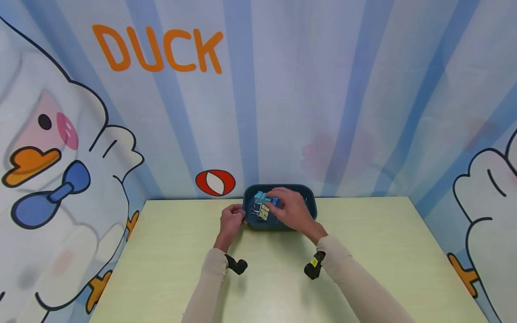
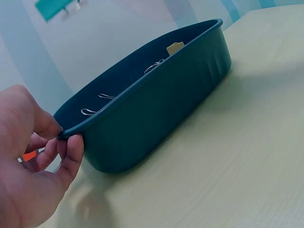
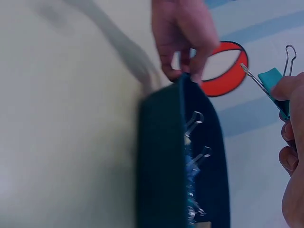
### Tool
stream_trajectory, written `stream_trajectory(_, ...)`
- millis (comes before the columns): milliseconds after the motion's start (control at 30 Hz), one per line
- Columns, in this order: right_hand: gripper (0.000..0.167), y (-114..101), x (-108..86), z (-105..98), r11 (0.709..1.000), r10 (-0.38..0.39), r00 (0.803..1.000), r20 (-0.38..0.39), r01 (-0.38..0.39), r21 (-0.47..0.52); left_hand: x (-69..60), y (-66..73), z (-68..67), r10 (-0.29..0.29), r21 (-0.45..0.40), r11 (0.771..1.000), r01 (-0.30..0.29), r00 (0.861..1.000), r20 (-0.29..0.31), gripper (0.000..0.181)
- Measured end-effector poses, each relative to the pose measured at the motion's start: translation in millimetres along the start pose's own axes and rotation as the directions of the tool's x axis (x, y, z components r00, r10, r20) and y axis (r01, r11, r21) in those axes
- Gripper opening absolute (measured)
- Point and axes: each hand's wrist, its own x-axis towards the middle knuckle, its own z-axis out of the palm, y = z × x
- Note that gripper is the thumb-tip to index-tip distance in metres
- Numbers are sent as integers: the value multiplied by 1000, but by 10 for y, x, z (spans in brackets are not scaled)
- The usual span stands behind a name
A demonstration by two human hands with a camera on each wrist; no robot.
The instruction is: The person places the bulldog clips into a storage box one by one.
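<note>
A dark blue-green basket (image 1: 278,226) stands at the table's back edge. At its left end my left hand (image 1: 232,222) pinches the rim (image 2: 71,130) between thumb and fingers. Above the basket, my right hand (image 1: 294,210) holds a teal binder clip (image 3: 271,80) by its body, with the wire handles spread out. Inside the basket lie several more binder clips; a pale yellow one (image 1: 263,213) and a blue one (image 1: 276,201) show in the head view. The basket's walls hide most of its contents in both wrist views.
The pale wooden table (image 1: 169,269) runs forward from a striped blue curtain (image 1: 278,98) printed with ducks. That curtain rises right behind the basket and also along both sides of the table.
</note>
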Motion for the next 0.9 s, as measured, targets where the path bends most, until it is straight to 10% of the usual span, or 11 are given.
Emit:
stream_trajectory(700, 28, 128, 279, -445, 988, 149, 979, -136, -154, -29, -1, 1, 29, 0, 18, 1000, 0, 1000, 1, 32)
stream_trajectory(900, 55, 153, 274, -441, 987, 137, 985, -109, -145, -71, -13, 1, 27, -5, 11, 1000, 5, 1000, 2, 32)
